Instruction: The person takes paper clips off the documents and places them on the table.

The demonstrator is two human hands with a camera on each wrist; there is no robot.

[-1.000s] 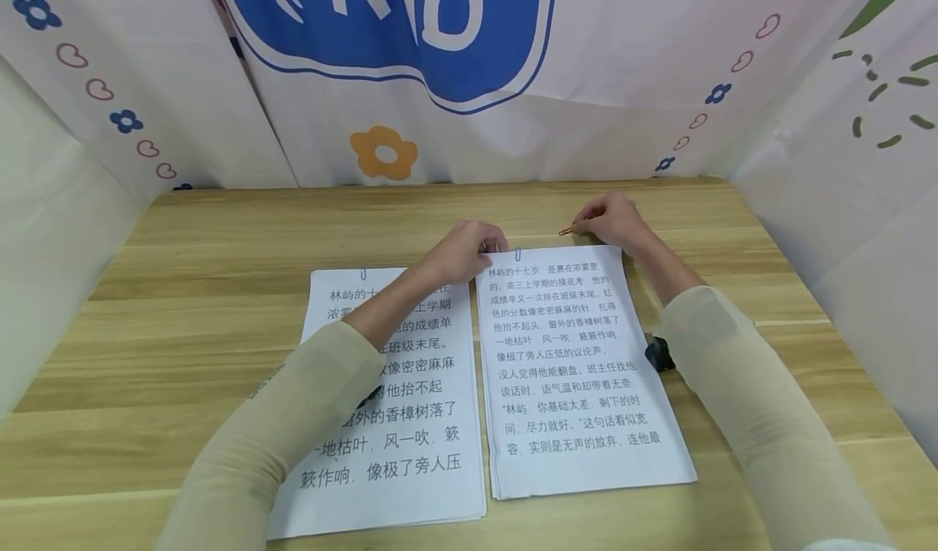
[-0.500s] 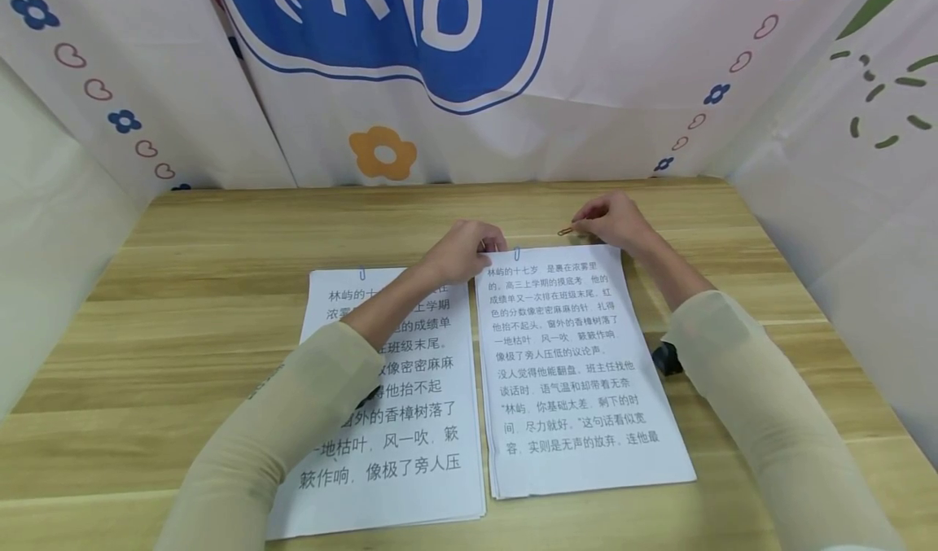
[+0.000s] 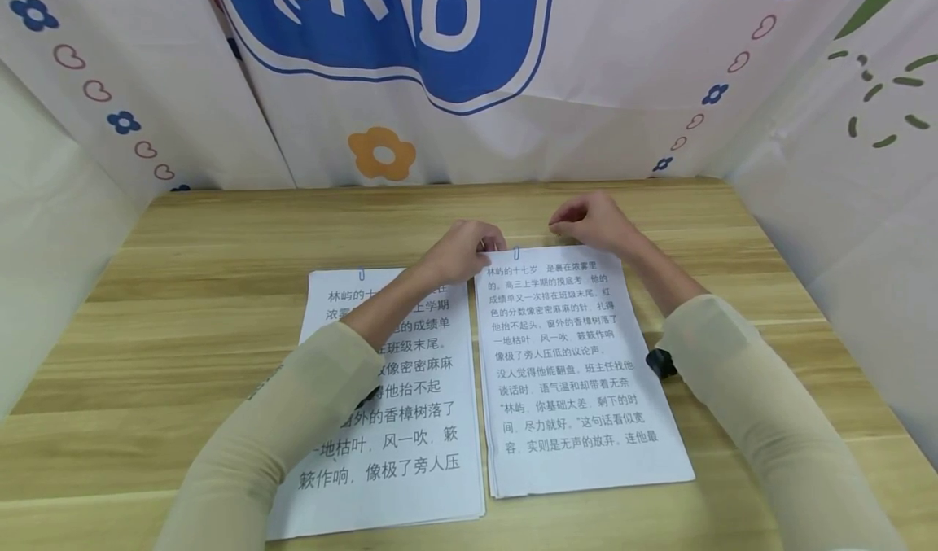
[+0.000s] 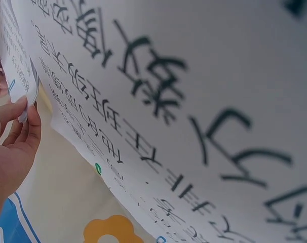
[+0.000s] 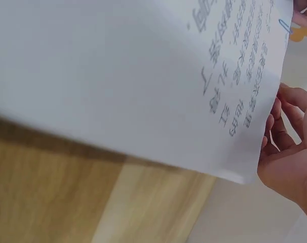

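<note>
The right-hand stack of printed paper (image 3: 567, 372) lies on the table with a blue paper clip (image 3: 516, 253) on its top edge. My left hand (image 3: 463, 251) pinches this stack's top left corner; in the left wrist view the thumb (image 4: 16, 108) lies on top, with fingers beneath. My right hand (image 3: 597, 222) is just behind the stack's top edge, right of the blue clip, thumb and index finger together. The gold paper clip seen there earlier is hidden now. Under my left forearm lies the other printed stack (image 3: 410, 486), with another blue paper clip (image 3: 361, 274).
In the left wrist view a green paper clip (image 4: 98, 168) shows on the left stack's edge. The wooden table (image 3: 183, 331) runs back to a printed cloth backdrop (image 3: 586, 128). Dark wrist cameras (image 3: 661, 363) sit under the sleeves.
My right hand has moved slightly left along the stack's top edge, and the gold paper clip at its fingertips has gone out of sight. My left hand stays put.
</note>
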